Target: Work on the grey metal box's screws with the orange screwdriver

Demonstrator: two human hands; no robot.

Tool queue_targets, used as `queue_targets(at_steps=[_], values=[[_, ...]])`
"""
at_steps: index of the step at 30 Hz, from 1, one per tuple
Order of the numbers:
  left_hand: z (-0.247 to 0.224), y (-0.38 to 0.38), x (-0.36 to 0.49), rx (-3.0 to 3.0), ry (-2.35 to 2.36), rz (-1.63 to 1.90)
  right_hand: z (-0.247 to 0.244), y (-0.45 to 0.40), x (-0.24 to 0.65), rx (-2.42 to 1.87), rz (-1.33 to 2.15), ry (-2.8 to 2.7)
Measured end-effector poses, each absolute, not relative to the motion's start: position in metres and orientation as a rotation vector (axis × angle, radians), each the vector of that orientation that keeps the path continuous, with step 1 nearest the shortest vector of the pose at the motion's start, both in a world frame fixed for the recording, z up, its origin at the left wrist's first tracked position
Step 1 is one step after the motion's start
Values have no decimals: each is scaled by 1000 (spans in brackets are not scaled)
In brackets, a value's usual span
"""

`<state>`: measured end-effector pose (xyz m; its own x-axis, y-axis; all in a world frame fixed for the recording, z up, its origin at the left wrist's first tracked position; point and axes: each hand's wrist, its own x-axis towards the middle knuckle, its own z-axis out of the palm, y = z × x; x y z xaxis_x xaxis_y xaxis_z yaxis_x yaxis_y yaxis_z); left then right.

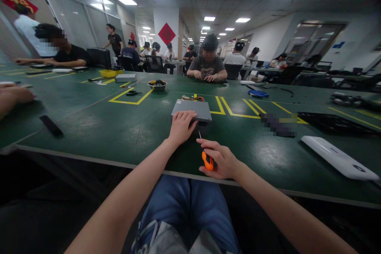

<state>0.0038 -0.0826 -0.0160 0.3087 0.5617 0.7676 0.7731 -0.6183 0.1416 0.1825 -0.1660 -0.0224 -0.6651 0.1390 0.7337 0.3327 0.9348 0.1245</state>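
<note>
A grey metal computer power supply (202,108) lies on the green table in front of me, its cables bunched behind it. My left hand (182,127) grips its near left part, fingers across the top and thumb by the front face. An orange-and-black screwdriver (207,161) is in my right hand (222,160), close to the table's front edge. Its thin shaft points up toward the front face of the power supply. Whether the tip touches that face I cannot tell.
A metal bowl (157,84) with small items stands behind, left of the power supply. Farther left are another grey box (126,77) and a yellow tray (111,73). A white device (337,156) lies at right. Across the table a person (207,61) works.
</note>
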Motion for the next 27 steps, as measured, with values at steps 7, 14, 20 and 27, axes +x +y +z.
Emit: queue_targets(at_steps=[7, 14, 20, 27], values=[[-16, -82, 4, -2334, -1208, -1220, -22, -164, 182, -378, -299, -2279], [-16, -83, 4, -2327, -1209, -1221, -20, -164, 177, -362, -372, -2350], [-16, -83, 4, -2329, -1214, -1212, -9, -166, 172, -328, -494, -2435], [-16, -82, 4, -2332, -1210, -1234, -13, -167, 169, -418, -308, -2192]])
